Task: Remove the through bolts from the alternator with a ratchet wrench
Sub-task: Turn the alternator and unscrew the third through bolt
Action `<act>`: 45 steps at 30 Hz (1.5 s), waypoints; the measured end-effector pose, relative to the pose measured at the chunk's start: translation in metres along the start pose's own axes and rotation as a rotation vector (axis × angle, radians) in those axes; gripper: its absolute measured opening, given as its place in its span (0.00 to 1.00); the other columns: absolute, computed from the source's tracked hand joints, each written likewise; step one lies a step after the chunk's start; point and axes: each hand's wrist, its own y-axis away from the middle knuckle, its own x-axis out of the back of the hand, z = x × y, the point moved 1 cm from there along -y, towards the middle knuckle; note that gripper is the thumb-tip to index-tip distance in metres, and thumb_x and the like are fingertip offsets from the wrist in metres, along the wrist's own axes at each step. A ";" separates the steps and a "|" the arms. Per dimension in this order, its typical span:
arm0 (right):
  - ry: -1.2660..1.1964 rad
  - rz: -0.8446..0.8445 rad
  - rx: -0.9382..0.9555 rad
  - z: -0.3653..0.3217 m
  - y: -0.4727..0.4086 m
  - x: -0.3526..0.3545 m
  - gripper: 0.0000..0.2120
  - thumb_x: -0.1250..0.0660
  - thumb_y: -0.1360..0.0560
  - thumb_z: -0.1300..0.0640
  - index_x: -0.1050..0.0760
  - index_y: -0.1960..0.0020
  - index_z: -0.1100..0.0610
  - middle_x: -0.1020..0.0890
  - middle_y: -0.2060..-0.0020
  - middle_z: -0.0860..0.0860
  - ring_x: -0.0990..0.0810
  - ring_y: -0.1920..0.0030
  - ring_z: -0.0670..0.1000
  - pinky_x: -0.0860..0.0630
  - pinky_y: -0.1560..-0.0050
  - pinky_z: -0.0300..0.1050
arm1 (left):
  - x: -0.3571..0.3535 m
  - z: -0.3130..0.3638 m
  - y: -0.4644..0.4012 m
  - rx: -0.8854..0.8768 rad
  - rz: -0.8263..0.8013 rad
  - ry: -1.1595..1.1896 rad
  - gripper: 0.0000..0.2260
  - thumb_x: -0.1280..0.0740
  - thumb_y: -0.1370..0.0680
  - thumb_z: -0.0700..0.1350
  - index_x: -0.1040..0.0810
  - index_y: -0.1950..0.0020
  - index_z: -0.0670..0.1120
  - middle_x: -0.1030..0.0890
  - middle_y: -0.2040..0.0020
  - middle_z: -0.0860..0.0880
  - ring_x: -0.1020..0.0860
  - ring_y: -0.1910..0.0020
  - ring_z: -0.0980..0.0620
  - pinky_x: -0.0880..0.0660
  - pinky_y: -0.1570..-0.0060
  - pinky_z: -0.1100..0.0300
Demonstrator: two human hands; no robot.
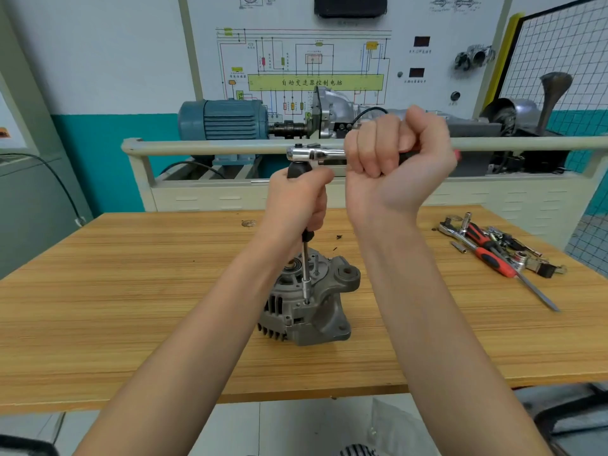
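A grey alternator (316, 311) stands on the wooden workbench (131, 307), pulley end up. A long black-handled extension driver (306, 274) stands upright on it, its socket tip set on a bolt at the housing's top edge. My left hand (296, 205) grips the driver's black handle. On top of that handle sits the chrome head of a ratchet wrench (312, 154), lying level and pointing right. My right hand (398, 159) grips the ratchet's handle in a fist; a bit of red grip shows past the hand.
A pile of tools (500, 248) lies at the bench's right: a red-handled screwdriver, another ratchet, sockets and bits. Small dark bits (338, 237) lie behind the alternator. A training stand with a blue motor (223, 120) and a rail (214, 148) stands behind the bench.
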 end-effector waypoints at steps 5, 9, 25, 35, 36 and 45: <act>0.214 -0.132 0.310 0.009 0.023 -0.015 0.16 0.45 0.31 0.68 0.41 0.72 0.52 0.41 0.84 0.47 0.46 0.81 0.45 0.49 0.74 0.42 | -0.004 -0.003 0.001 -0.087 0.130 -0.081 0.19 0.39 0.27 0.31 0.40 0.73 0.48 0.40 0.81 0.55 0.45 0.81 0.56 0.47 0.79 0.67; 0.069 -0.085 0.073 -0.003 0.005 -0.003 0.22 0.47 0.27 0.66 0.43 0.79 0.54 0.42 0.85 0.47 0.48 0.82 0.46 0.48 0.77 0.37 | 0.004 -0.003 0.001 -0.052 -0.051 -0.058 0.20 0.37 0.27 0.31 0.39 0.73 0.49 0.40 0.79 0.53 0.44 0.80 0.55 0.45 0.78 0.67; -0.171 0.078 -0.139 -0.004 -0.010 0.010 0.19 0.47 0.29 0.64 0.42 0.78 0.55 0.43 0.85 0.48 0.48 0.83 0.47 0.49 0.78 0.38 | 0.001 0.001 0.001 0.027 -0.078 -0.004 0.24 0.40 0.23 0.35 0.41 0.77 0.50 0.43 0.81 0.53 0.47 0.83 0.55 0.48 0.79 0.68; 0.086 -0.077 0.097 -0.003 0.007 -0.004 0.17 0.42 0.33 0.66 0.42 0.76 0.53 0.43 0.85 0.48 0.50 0.81 0.46 0.49 0.76 0.38 | 0.002 -0.002 -0.001 -0.014 -0.054 -0.062 0.20 0.36 0.26 0.34 0.39 0.74 0.48 0.40 0.80 0.53 0.44 0.82 0.55 0.45 0.79 0.67; 0.053 -0.024 0.013 -0.006 0.001 -0.001 0.17 0.43 0.33 0.64 0.43 0.78 0.54 0.44 0.85 0.48 0.50 0.81 0.47 0.49 0.76 0.37 | 0.006 -0.001 -0.002 -0.011 -0.124 -0.057 0.20 0.34 0.27 0.35 0.37 0.74 0.48 0.39 0.79 0.52 0.43 0.81 0.54 0.43 0.79 0.66; -0.257 0.199 -0.437 0.001 -0.036 0.022 0.19 0.46 0.31 0.62 0.40 0.80 0.56 0.42 0.86 0.48 0.44 0.87 0.47 0.50 0.79 0.36 | 0.015 -0.001 -0.001 0.077 -0.507 0.118 0.17 0.32 0.30 0.42 0.36 0.76 0.48 0.38 0.82 0.53 0.40 0.85 0.57 0.44 0.81 0.67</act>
